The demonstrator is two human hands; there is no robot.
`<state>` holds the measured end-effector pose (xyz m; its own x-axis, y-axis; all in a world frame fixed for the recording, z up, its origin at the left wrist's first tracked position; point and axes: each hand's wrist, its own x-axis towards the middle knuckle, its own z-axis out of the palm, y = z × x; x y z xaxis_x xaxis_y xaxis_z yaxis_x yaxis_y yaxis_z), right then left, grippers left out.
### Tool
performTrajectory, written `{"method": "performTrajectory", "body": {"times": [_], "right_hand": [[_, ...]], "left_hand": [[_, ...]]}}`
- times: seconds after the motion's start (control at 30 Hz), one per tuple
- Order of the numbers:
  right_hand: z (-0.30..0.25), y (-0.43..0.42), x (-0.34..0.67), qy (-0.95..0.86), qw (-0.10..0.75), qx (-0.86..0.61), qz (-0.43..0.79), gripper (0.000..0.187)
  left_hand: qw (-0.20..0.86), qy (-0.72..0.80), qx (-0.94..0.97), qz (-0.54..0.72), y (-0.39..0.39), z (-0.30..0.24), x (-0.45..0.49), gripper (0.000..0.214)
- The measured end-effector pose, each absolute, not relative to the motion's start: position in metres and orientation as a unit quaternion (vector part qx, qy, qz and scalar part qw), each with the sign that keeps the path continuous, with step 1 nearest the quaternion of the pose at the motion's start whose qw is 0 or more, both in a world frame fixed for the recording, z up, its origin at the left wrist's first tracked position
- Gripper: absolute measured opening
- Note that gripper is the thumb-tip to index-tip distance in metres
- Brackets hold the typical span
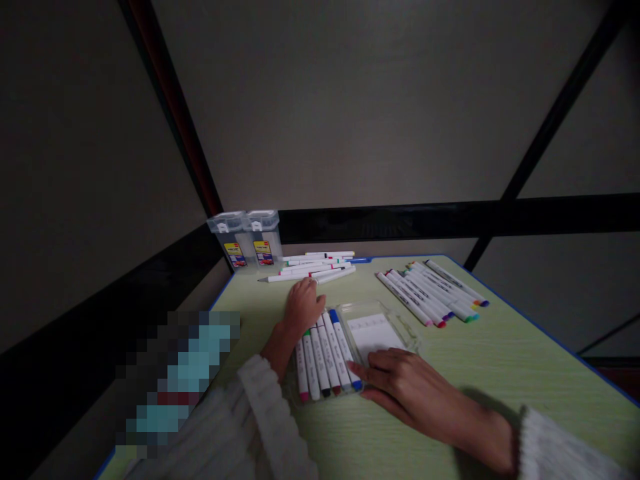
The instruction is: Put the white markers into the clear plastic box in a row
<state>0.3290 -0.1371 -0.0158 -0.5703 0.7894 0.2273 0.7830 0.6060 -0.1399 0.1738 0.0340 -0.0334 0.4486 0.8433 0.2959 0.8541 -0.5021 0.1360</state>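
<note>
A clear plastic marker case (323, 398) lies opened flat on the table, its left half filled with a row of white markers (327, 353) with pink, black, brown and blue ends. My left hand (303, 308) is over the far left edge of the case, thumb apart from the bent fingers. Its fingertips are partly hidden, close to the loose pens behind. At the near middle of the case, my right hand (405, 383) grips the edge, index finger against the blue-ended marker. A white paper insert (375, 337) lies in the case's right half.
Two clear lidded boxes (240, 243) with yellow labels stand at the back left corner. Several loose white pens (320, 267) lie along the back, and more white markers (430, 293) spread at right. A blurred patch (195, 367) covers something at left. Dark-framed walls border the table (500, 373).
</note>
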Motion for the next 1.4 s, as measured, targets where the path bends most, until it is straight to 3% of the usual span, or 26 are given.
{"method": "performTrajectory", "body": {"times": [1.4], "right_hand": [[-0.0145,-0.1377,0.3298,-0.888,0.129,-0.441,0.02,0.027]], "left_hand": [[-0.107,-0.493,-0.832,-0.232,0.0389,-0.0356,0.1721,0.023]]}}
